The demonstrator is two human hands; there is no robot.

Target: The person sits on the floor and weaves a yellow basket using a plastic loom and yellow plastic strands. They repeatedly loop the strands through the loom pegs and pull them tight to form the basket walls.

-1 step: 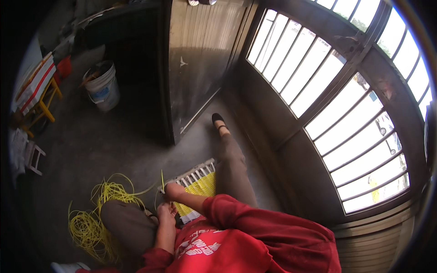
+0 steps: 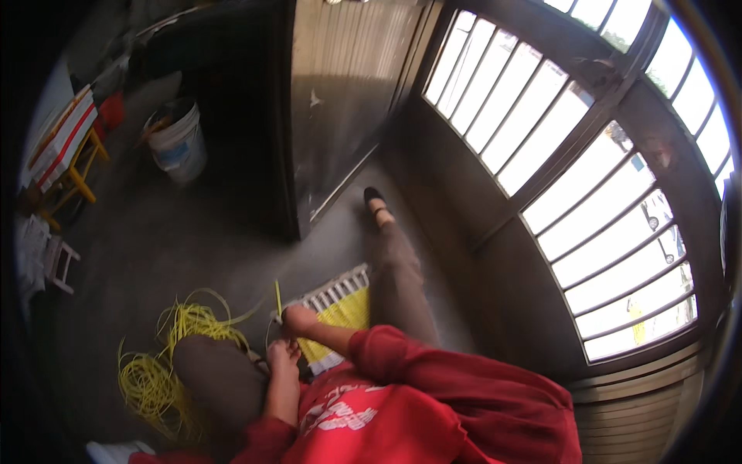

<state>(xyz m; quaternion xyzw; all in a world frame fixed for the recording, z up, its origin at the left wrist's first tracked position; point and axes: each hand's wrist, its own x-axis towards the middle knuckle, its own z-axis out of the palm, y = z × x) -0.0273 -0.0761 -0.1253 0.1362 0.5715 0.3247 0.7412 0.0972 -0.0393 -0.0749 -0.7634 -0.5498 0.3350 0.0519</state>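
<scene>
Woven panel (image 2: 348, 311) stays put as both hands bunch at its left edge

And it's barely a flicker! Against the picture just before, the view has slid slightly, but the hands keep the same places along the frame. My read: no fresh progress to call, just fine work at that edge.

The panel sits between the person's legs, close to the red top (image 2: 371, 421), yellow across its middle, pale bars with dark gaps along its far side. Right hand (image 2: 297, 320) is curled narrow at the left edge, a yellow strip (image 2: 279, 297) standing up just beyond it; what those fingers grip, I cannot tell. Left hand (image 2: 283, 356) is just below, fingers drawn together, contents hidden too. Over by the left knee (image 2: 212, 371), loose yellow coils (image 2: 147, 388) spill across the floor (image 2: 166, 259).
</scene>
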